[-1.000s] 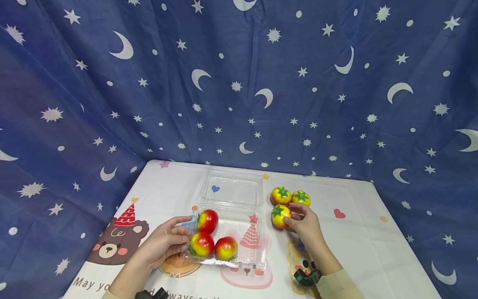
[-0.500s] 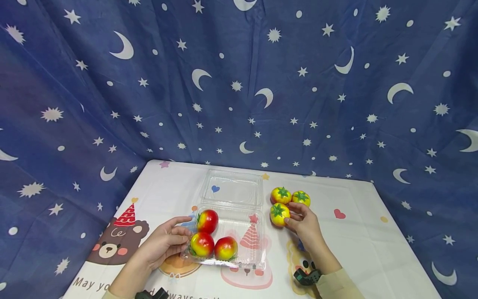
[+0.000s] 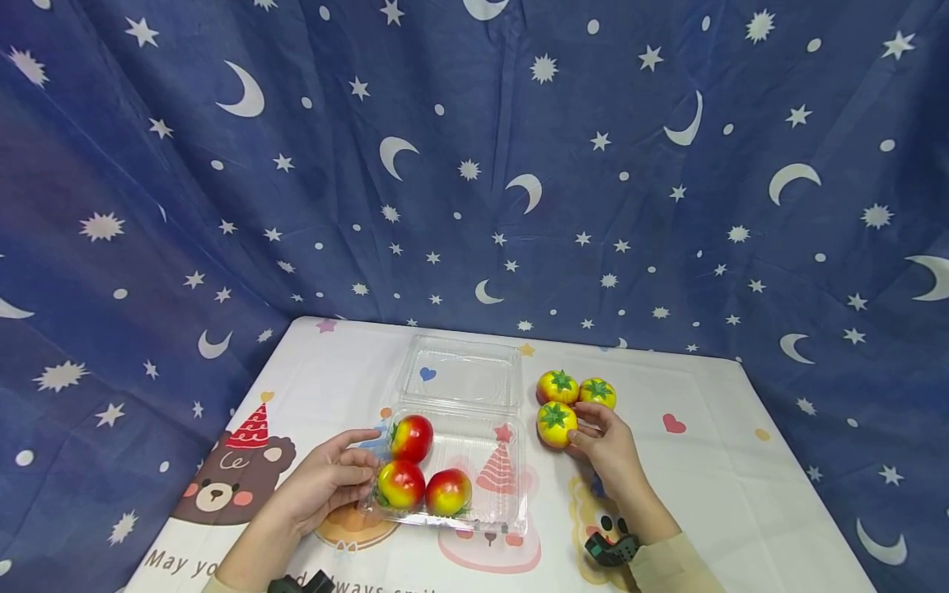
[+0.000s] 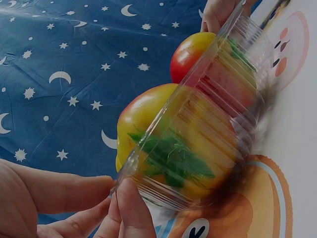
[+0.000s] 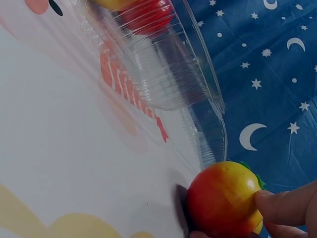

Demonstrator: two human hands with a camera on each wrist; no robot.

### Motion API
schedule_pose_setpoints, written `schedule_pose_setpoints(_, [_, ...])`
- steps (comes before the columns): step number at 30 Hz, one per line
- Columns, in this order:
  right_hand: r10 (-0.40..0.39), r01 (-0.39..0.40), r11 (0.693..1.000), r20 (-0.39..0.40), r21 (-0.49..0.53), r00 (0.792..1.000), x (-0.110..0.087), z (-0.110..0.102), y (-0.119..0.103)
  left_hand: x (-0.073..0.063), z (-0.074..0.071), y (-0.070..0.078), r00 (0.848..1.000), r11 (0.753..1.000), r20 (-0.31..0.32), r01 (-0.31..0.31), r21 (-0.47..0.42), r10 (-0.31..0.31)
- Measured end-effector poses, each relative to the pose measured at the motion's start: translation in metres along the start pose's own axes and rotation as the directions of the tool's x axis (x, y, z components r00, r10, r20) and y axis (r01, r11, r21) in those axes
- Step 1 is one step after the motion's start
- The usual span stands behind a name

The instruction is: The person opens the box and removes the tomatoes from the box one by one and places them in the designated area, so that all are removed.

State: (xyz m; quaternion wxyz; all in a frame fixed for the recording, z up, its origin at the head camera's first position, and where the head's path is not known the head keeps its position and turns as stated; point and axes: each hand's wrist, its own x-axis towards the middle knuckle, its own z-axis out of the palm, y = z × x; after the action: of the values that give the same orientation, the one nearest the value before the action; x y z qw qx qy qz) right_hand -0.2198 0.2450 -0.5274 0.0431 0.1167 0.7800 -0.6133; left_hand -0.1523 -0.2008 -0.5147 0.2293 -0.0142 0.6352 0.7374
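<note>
A clear plastic clamshell box (image 3: 493,517) lies with its lid laid back on the table. Three red-and-yellow tomatoes, one of them the front left tomato (image 3: 402,484), sit in its left and front part. My left hand (image 3: 334,478) pinches the box's left rim between thumb and finger, as the left wrist view shows. To the right of the box, my right hand (image 3: 610,441) grips a yellow-red tomato (image 3: 556,425) from its right side, its green calyx facing up. In the right wrist view this tomato (image 5: 223,201) appears low above or on the cloth; contact cannot be told.
Two more tomatoes stand just behind the held one, a left one (image 3: 557,387) and a right one (image 3: 597,393). The box's lid (image 3: 463,375) stretches toward the back of the table. A printed white cloth (image 3: 712,461) covers the table, and a blue starry curtain (image 3: 474,206) hangs behind.
The tomato in my right hand has turned so that its calyx faces more upward, with a slight shift back and forth. My left hand and the box have stayed in place.
</note>
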Motion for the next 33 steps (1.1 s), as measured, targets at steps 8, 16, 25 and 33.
schedule_pose_setpoints(8, [0.015,-0.015,1.0,-0.007,0.022,1.0,-0.0019,-0.0016,0.0,-0.0001,-0.0003,-0.001,1.0,1.0,0.002,0.001,0.002,-0.001])
schedule_pose_setpoints(16, [0.02,-0.02,1.0,-0.015,0.002,1.0,-0.0012,-0.0034,-0.0002,0.0011,-0.0012,-0.0023,1.0,1.0,-0.004,0.002,0.009,-0.002])
schedule_pose_setpoints(25, [0.004,-0.004,1.0,-0.014,-0.016,1.0,0.001,-0.0024,0.0011,0.0004,-0.0004,-0.0012,1.0,1.0,-0.006,0.002,0.009,-0.002])
schedule_pose_setpoints(33, [0.015,-0.015,1.0,-0.004,0.024,1.0,0.002,-0.004,0.003,0.0002,0.0002,-0.0005,1.0,1.0,-0.015,0.003,0.008,-0.003])
